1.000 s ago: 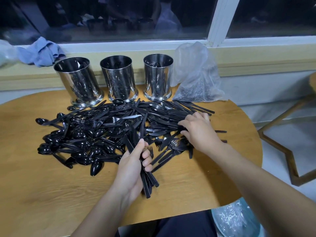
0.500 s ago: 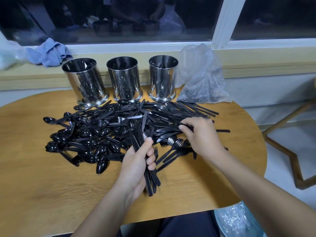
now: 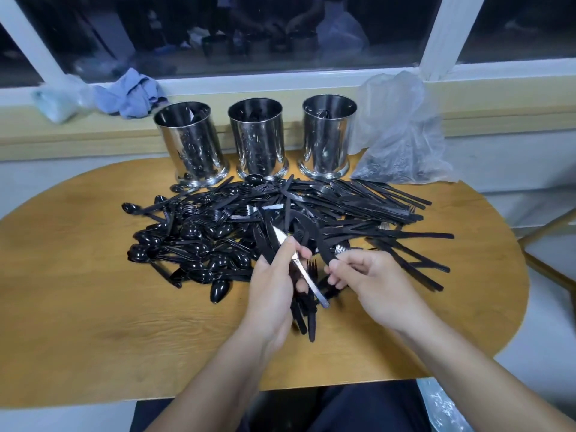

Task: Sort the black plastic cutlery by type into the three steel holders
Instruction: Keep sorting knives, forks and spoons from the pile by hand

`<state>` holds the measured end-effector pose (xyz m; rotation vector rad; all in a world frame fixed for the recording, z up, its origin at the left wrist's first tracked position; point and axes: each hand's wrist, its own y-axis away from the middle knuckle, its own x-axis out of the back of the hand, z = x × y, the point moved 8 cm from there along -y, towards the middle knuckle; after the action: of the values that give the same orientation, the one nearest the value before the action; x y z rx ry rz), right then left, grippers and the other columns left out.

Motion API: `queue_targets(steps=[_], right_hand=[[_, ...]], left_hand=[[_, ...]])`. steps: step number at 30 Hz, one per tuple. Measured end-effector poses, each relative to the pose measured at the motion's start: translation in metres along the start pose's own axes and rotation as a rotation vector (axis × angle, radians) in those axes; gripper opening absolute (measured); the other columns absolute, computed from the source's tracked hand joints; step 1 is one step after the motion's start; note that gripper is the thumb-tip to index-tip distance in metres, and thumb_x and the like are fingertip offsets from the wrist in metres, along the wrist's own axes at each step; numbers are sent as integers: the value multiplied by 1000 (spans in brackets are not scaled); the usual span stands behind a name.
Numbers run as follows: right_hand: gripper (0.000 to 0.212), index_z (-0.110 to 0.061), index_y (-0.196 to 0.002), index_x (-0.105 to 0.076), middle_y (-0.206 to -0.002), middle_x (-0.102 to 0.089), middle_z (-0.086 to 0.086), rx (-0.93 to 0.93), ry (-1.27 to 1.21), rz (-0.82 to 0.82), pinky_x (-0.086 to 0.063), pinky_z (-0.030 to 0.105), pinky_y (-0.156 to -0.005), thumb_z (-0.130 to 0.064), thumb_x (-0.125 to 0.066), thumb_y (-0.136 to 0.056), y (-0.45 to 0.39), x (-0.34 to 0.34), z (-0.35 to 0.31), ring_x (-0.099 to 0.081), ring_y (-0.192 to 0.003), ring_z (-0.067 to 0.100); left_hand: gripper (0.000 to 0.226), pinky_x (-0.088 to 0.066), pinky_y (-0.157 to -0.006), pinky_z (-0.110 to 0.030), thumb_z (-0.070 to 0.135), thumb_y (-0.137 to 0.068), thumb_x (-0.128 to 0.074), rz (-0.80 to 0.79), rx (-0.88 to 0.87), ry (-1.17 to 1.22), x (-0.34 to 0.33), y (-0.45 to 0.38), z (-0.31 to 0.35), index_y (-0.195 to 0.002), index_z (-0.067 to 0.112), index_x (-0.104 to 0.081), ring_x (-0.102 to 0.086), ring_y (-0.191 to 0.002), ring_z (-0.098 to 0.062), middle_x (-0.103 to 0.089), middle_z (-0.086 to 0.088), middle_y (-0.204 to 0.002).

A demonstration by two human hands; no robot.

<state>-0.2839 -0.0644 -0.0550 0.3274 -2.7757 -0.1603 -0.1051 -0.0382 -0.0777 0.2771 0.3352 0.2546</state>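
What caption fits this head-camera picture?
Left hand grips a bundle of knives; right hand lifts another knife from the pile.

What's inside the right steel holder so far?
The right steel holder shows a few dark cutlery tips just below its rim; type and count are hidden by the wall and glare.

Head view. Three steel holders (image 3: 258, 137) stand in a row at the far edge of a wooden table (image 3: 93, 322); a black cutlery pile (image 3: 249, 219) spreads before them. The left hand (image 3: 271, 294) grips a bundle of knives (image 3: 307, 313); the right hand (image 3: 371, 282) pinches a single knife (image 3: 311, 235). A plastic bag (image 3: 402, 132) sits far right.
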Motion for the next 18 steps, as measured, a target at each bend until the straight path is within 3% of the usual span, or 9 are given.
queue_targets(steps=[4,6,9,13,16,18], right_hand=[[36,-6,-88,-76,-74,-71,9,-48,-179,-38,-51,36,-70,-31,-63,-110,7,-8,-3,-61,-66,22],[43,-4,-85,-73,-71,-68,11,-51,-192,-75,-48,36,-66,-38,-63,-110,12,-16,-6,-58,-62,24],[53,-1,-76,-70,-67,-68,17,-36,-174,-91,-47,34,-59,-44,-65,-108,17,-28,-11,-54,-56,25],[65,10,-75,-70,-73,-71,27,-67,-231,-94,-46,30,-53,-45,-62,-109,18,-37,-9,-60,-54,19],[58,0,-80,-77,-74,-75,16,-38,-192,-103,-50,29,-57,-46,-60,-110,18,-33,-9,-63,-57,25],[47,-12,-80,-80,-72,-76,6,44,0,-15,-53,31,-62,-47,-63,-108,15,-16,-6,-69,-61,17]], left_hand=[[34,-35,-61,-33,39,-112,-64,-78,-57,-51,1,2,4,-91,15,-55,-39,-64,-16,-43,-4,-75],[35,-34,-61,-33,42,-109,-71,-139,-66,-38,-3,5,3,-95,13,-59,-36,-65,-16,-36,-2,-73],[34,-40,-65,-35,45,-104,-74,-217,-46,-24,-12,9,1,-117,14,-78,-39,-65,-17,-35,-2,-70],[40,-50,-63,-42,51,-107,-69,-237,36,2,-17,10,-8,-110,12,-76,-44,-62,-28,-41,-9,-69],[50,-52,-66,-51,53,-111,-63,-218,41,37,-15,7,-11,-105,4,-64,-48,-63,-36,-44,-15,-69],[43,-45,-71,-45,52,-112,-61,-154,12,56,-9,4,-8,-96,11,-61,-49,-71,-30,-50,-10,-77]])
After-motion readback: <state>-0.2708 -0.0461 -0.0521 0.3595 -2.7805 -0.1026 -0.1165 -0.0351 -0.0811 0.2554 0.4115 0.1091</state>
